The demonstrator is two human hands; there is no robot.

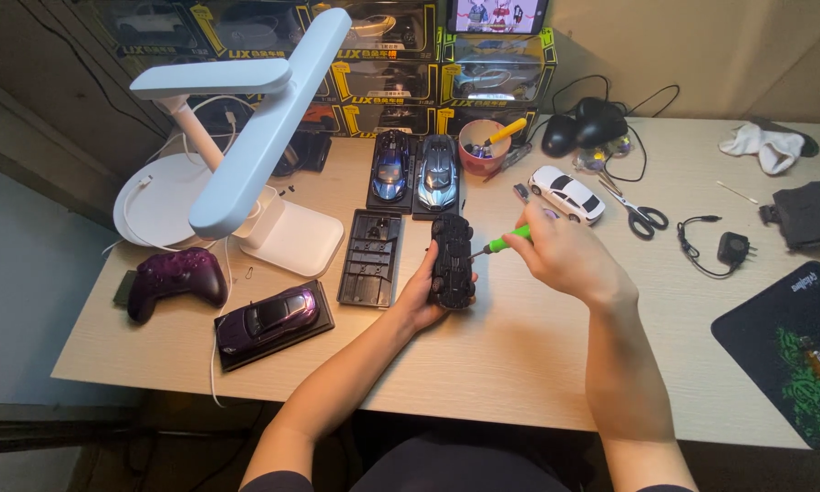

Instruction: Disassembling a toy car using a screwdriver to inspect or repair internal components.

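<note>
I look down at a pale wooden desk (519,364) and see my two bare hands working near its centre. My left hand (425,296) is curled around a black toy model car (452,261) turned underside up, gripping it from the nine o'clock side and lifting it just above the desk. My right hand (565,255), at three o'clock from the car, pinches a small screwdriver with a bright green handle (504,240), its tip touching the car's underside. Just beside the car at nine o'clock lies an empty black plastic display base (371,258). At twelve o'clock stand two dark blue model cars (413,169) side by side, with a pink cup of tools (479,146) near them. A white model car (567,193) sits at one o'clock, and black-handled scissors (639,215) lie beyond it.
</note>
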